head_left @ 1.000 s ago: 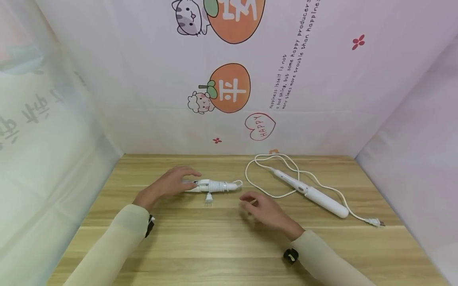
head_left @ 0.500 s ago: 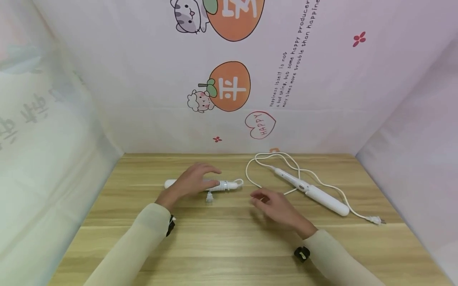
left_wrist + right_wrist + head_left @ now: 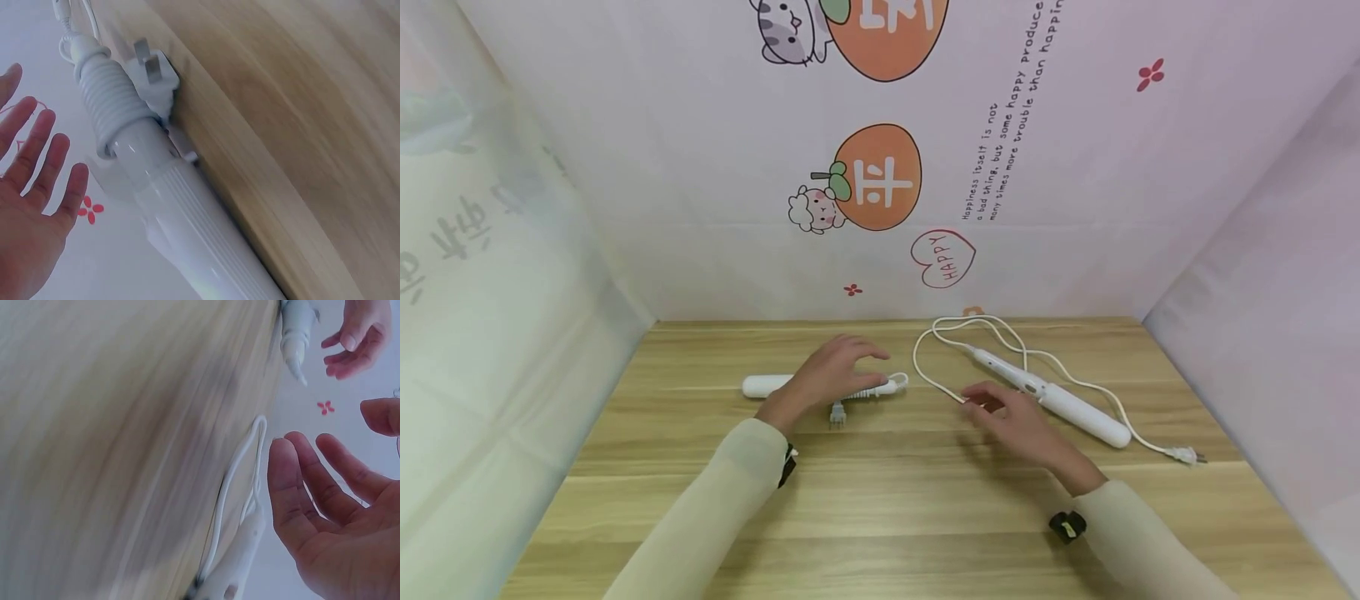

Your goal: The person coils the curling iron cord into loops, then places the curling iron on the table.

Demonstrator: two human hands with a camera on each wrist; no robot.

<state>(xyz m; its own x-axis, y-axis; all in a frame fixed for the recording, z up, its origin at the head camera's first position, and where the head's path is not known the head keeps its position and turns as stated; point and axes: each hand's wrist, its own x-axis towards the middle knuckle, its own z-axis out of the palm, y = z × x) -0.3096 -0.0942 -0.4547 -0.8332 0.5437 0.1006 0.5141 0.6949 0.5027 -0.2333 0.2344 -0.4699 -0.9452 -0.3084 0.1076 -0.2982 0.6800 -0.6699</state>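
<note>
Two white hair straighteners lie on the wooden table. The left straightener (image 3: 765, 386) has its cord (image 3: 115, 97) coiled tightly round the handle, with the two-pin plug (image 3: 153, 75) sticking out beside it. My left hand (image 3: 832, 375) hovers over it, fingers spread and holding nothing, hiding its middle in the head view. The right straightener (image 3: 1084, 415) lies slantwise, and its loose cord (image 3: 917, 358) loops behind it. Close to its near side is my right hand (image 3: 1018, 423), fingers relaxed and apart, nothing in its grasp; it overlaps part of the cord in the head view.
A printed white cloth (image 3: 737, 167) hangs behind the table (image 3: 880, 517), with more cloth at both sides. The right straightener's plug (image 3: 1183, 455) lies toward the table's right edge. Dark wrist straps (image 3: 1067, 527) sit at the sleeves.
My left hand has moved right along the left straightener, uncovering its left end. My right hand has shifted right toward the other straightener. Neither straightener has moved.
</note>
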